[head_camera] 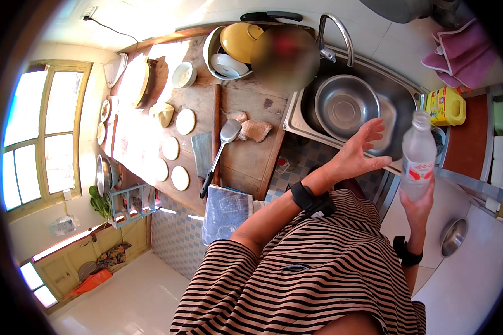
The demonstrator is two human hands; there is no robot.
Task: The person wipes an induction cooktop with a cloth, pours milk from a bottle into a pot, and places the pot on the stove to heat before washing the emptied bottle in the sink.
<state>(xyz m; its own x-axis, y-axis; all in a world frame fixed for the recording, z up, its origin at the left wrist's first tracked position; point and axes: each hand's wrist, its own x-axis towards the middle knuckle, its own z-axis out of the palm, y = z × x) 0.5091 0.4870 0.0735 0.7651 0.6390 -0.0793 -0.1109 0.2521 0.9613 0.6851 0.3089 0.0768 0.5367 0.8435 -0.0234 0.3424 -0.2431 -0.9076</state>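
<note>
My left hand is raised over the front rim of the stainless-steel sink, fingers apart and nothing in it. To its right, my right hand grips the lower part of a clear plastic bottle with a red-and-white label. The bottle stands upright in my grasp, its neck bare of a cap. A round steel basin sits in the sink, just beyond my left fingers. Above it arches a chrome faucet.
On the wooden worktop lie several dough rounds, a cleaver, a rolling pin and a metal spatula. Nested bowls stand behind. A yellow jug is right of the sink; a steel bowl lies farther down.
</note>
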